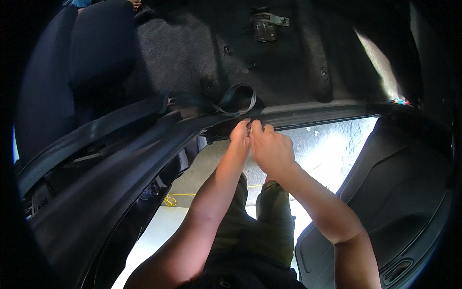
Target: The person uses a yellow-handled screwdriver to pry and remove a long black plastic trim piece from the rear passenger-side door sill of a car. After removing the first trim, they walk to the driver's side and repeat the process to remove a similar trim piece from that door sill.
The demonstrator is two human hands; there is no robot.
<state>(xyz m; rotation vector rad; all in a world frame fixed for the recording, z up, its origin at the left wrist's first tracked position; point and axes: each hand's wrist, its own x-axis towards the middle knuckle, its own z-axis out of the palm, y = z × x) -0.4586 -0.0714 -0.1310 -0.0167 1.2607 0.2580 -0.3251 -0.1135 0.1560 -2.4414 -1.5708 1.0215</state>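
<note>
My left hand [240, 133] and my right hand [270, 148] meet at the inner edge of a car's door opening, beside the black sill trim [313, 111]. Both have their fingers bent and pinched together, almost touching each other. Something small sits between the fingertips, too hidden to name. Just beyond them, a loop of grey strap [253, 99], like seat belt webbing, lies on the floor by the sill. A long dark belt [96, 127] runs from near that loop toward the left, along the dark pillar trim [113, 156].
Dark carpet [178, 41] covers the car floor, with a metal bracket [276, 19] at the far side. A seat [102, 43] stands at far left; another person's fingers [135, 4] show behind it. The open door panel [380, 188] is on my right. A yellow cord [170, 199] lies outside.
</note>
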